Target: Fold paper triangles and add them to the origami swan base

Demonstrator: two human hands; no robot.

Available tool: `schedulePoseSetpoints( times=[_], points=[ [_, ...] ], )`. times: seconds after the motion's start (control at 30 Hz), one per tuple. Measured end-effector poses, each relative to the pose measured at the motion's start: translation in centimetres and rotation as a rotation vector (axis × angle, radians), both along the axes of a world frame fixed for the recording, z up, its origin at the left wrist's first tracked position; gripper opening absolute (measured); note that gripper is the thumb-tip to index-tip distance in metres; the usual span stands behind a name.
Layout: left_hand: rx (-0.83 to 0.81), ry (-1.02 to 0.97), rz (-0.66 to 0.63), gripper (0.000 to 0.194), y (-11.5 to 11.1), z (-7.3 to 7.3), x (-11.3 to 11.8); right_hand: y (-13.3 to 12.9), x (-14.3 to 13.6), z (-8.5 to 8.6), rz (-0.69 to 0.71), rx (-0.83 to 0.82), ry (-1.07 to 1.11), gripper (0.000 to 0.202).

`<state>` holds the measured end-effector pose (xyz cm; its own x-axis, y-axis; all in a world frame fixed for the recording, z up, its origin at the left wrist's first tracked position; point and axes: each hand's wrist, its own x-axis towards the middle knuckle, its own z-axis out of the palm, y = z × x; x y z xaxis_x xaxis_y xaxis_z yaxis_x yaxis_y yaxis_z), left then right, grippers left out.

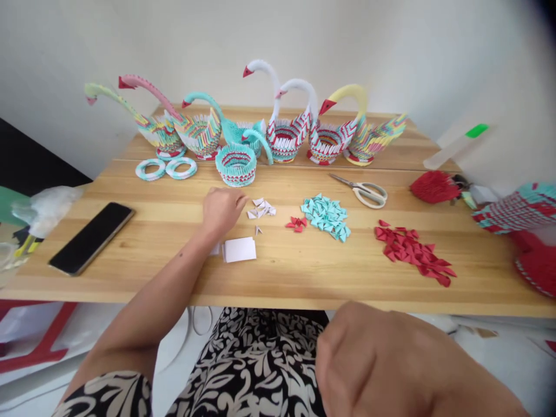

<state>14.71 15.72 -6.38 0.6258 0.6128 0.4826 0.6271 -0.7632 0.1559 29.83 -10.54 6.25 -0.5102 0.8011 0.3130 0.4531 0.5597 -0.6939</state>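
My left hand (223,211) is closed above the table, just left of a small heap of white folded paper pieces (262,208); anything in its fingers is hidden. Below it lie a single white piece (258,230) and a stack of white paper slips (240,249). My right hand (347,353) is closed near the camera, in front of the table edge, and what it may hold cannot be seen. Red pieces (296,224) and a turquoise heap (325,215) lie to the right of the white ones. A turquoise paper basket (236,166) stands behind my left hand.
Paper swans (286,136) line the back of the table (278,278). Two rings (181,168) and a phone (92,237) lie left. Scissors (362,190), a red heap (412,252), a red paper object (434,186) and a glue bottle (456,146) are right.
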Motion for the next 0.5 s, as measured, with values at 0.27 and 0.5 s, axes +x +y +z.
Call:
schedulePoseSetpoints(
  times=[0.27,0.5],
  points=[
    [-0.089,-0.038,0.003,0.029,-0.6,0.9,0.1,8.4,-2.2,-8.8,-0.292,0.292,-0.401,0.02],
    [-0.097,-0.046,-0.01,0.03,-1.0,1.5,0.2,10.2,-3.8,-13.1,-0.289,0.47,-0.627,0.017]
  ],
)
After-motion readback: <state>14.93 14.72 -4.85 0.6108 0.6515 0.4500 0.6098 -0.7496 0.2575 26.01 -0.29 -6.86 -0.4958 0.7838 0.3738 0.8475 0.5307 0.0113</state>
